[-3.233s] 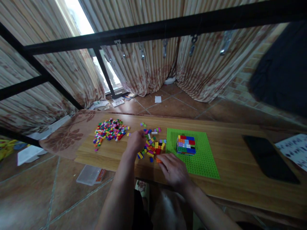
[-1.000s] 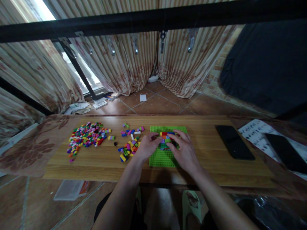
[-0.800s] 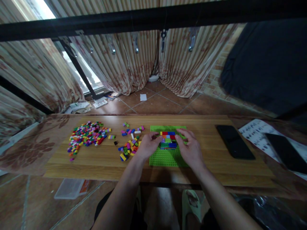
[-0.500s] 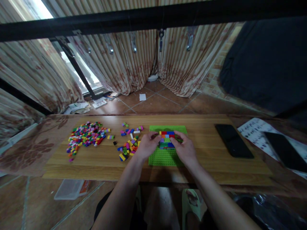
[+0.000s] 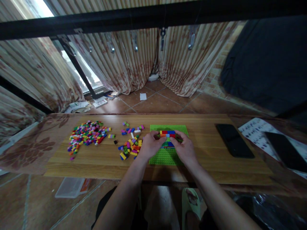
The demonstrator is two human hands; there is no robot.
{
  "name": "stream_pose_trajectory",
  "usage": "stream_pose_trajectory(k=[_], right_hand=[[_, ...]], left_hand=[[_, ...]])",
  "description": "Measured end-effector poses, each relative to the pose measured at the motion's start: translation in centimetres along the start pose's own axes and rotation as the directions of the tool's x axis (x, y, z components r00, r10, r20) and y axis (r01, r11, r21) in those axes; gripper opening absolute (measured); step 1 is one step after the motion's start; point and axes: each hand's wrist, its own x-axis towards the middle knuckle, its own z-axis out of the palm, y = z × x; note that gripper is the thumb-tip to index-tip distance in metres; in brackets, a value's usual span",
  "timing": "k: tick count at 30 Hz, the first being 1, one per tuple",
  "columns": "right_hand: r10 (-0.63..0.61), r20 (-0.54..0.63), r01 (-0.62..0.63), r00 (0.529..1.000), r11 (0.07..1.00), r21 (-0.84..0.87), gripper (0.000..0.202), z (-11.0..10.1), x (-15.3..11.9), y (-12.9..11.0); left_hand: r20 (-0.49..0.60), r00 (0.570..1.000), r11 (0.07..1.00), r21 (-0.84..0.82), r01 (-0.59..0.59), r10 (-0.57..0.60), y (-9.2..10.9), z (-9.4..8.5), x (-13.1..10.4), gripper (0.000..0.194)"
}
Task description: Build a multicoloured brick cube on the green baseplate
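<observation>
A structure of coloured bricks, with red, blue and orange rows on top, stands on the green baseplate. On its left side, my left hand has its thumb and fingers closed on the structure, the thumb across its near face. My right hand grips the right side in the same way. Both thumbs nearly meet at the middle. Green and blue bricks show below the thumbs. Close to my left hand lies a small pile of mixed bricks, many of them yellow.
A larger brick pile spreads over the left of the wooden table. A black phone lies on the right. Beyond it are a printed sheet and another dark device. A clear plastic box sits on the floor.
My left hand has shifted slightly right, its thumb now further across the near face of the structure. The view has moved a little, and more of the small pile shows.
</observation>
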Motion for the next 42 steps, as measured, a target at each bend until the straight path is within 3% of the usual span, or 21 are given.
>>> stream_pose_trajectory(k=[10,23,32,37,42], right_hand=[[0.07,0.034,-0.073,0.997,0.99,0.123,0.049,0.4,0.0,-0.3],[0.125,-0.015,-0.12,0.992,0.974,0.191,0.045,1.3,0.2,-0.4],[0.136,0.002,-0.134,0.991,0.974,0.184,0.048,1.2,0.2,-0.3],[0.16,0.013,-0.159,0.987,0.958,0.238,0.053,0.6,0.1,-0.7],[0.185,-0.135,-0.138,0.973,0.944,0.299,0.049,-0.1,0.5,-1.0]], left_hand=[[-0.088,0.991,0.99,-0.112,0.09,-0.1,-0.8,0.7,0.6,0.035],[-0.117,0.977,0.971,-0.185,0.153,-0.176,-0.3,1.1,0.6,0.042],[-0.151,0.979,0.978,-0.173,0.113,-0.139,-1.2,1.5,0.6,0.039],[-0.146,0.986,0.988,-0.146,0.056,-0.078,-1.4,0.8,0.4,0.037],[-0.201,0.978,0.974,-0.226,0.003,-0.05,-0.8,-1.2,0.6,0.033]])
